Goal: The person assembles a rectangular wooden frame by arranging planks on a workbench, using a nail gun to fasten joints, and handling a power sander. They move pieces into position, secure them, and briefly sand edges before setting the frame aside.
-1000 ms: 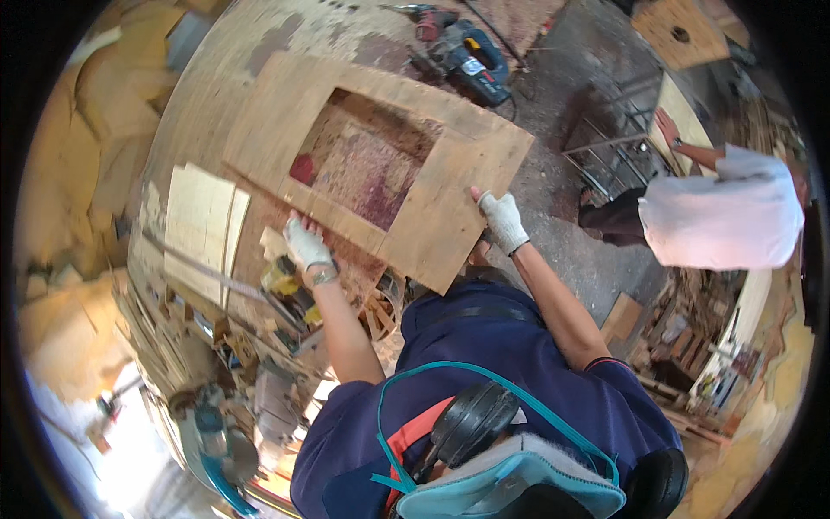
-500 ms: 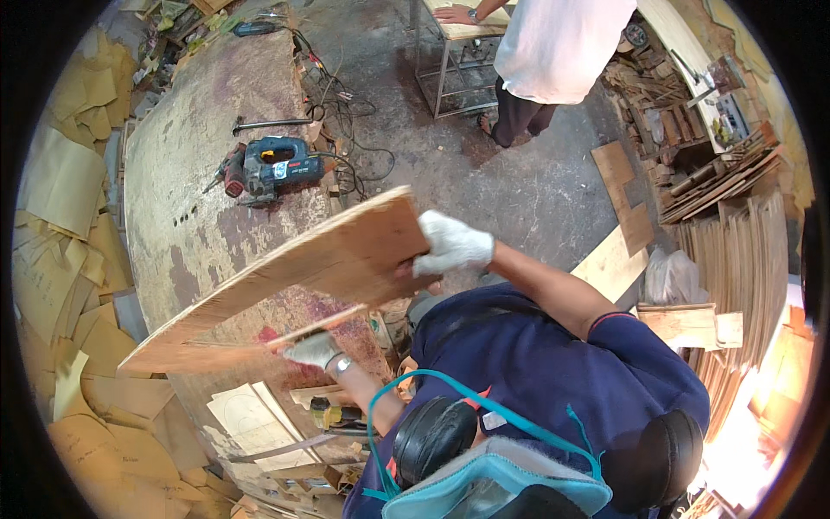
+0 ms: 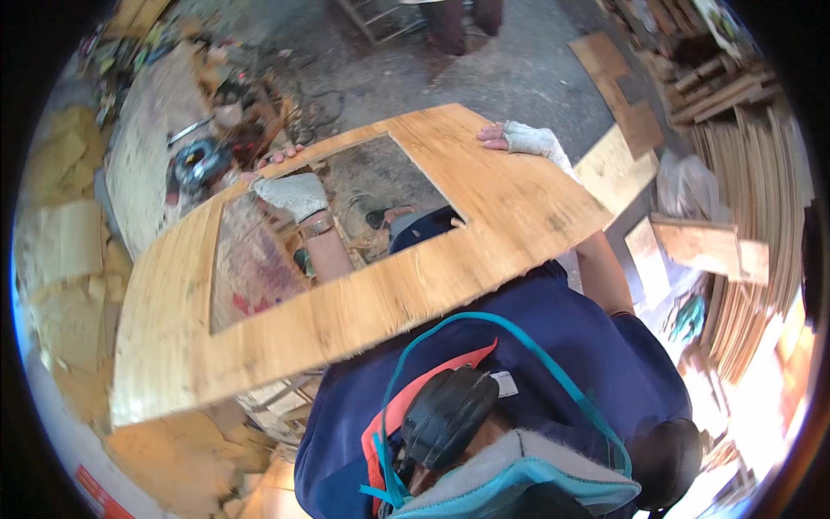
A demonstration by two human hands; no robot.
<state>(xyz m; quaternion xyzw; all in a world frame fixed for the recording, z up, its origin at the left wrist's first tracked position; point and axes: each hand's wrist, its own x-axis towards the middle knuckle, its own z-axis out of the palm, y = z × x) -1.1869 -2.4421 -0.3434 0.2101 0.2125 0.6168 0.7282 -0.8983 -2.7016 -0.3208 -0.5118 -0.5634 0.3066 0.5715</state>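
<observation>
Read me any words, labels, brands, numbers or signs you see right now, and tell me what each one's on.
No text is legible.
Red patch at the lower left rim: pale marks, too blurred to read.
White tag beside the black earmuff: nothing readable.
Blue power tool: too blurred to tell.
Wooden board held by the left hand and right hand: no lettering visible.

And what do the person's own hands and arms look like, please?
The left hand and right hand each wear an off-white, knitted-looking fingerless glove. On the left wrist is a metallic-looking band, perhaps a watch. The right arm has a short navy-blue fabric sleeve; its forearm is bare.
</observation>
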